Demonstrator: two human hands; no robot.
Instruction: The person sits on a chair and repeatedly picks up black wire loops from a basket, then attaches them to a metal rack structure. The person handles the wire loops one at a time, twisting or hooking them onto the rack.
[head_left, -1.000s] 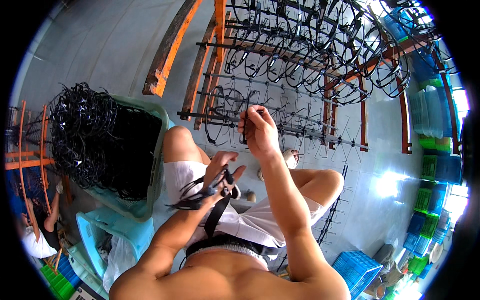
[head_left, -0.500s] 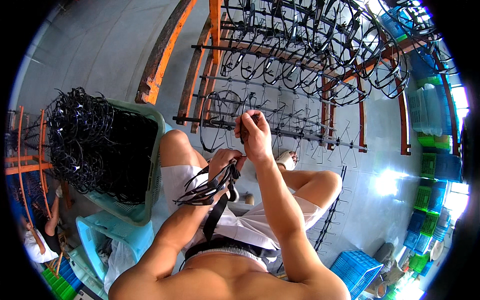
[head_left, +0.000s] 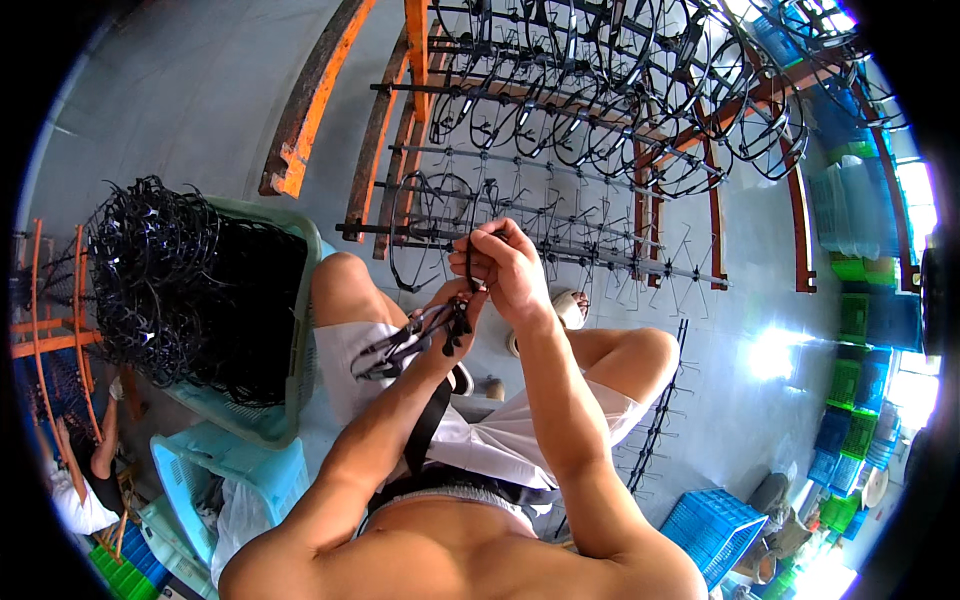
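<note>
My left hand (head_left: 452, 305) grips a bundle of black plastic hoop pieces (head_left: 400, 343) over my left thigh. My right hand (head_left: 505, 265) is raised just above it and pinches one black piece (head_left: 470, 262) close to the lowest rod of the rack (head_left: 560, 215). The rack is an orange metal frame (head_left: 300, 120) with dark rods and small hooks; many black hoops (head_left: 600, 90) hang on its upper rods, while one hoop (head_left: 425, 225) hangs on a lower rod just left of my hands.
A pale green basket (head_left: 290, 395) heaped with black hoops (head_left: 170, 270) stands at my left knee. A light blue crate (head_left: 235, 470) lies below it. A blue crate (head_left: 715, 530) sits at lower right. Stacked blue and green crates (head_left: 860, 330) line the right edge. Another person (head_left: 80, 480) crouches at far left.
My right hand came down from the rack rod toward my left hand and the bundle. My left hand rose slightly to meet it.
</note>
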